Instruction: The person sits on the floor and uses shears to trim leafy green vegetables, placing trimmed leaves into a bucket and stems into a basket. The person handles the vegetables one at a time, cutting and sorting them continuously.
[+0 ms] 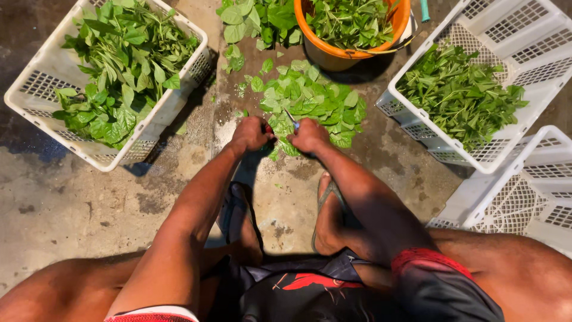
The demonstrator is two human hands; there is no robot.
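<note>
Stained concrete floor [71, 203] carries everything. Nearest, both hands are closed: left hand [251, 133] grips leafy stems, right hand [308, 136] grips a small knife [291, 118], blade slanting away and leftward. Just beyond lies the cut leaf pile [313, 98], then an orange bucket [333, 56].

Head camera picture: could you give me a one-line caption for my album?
Both hands, left hand and right hand, work at a pile of green leaves on the concrete floor.
</note>
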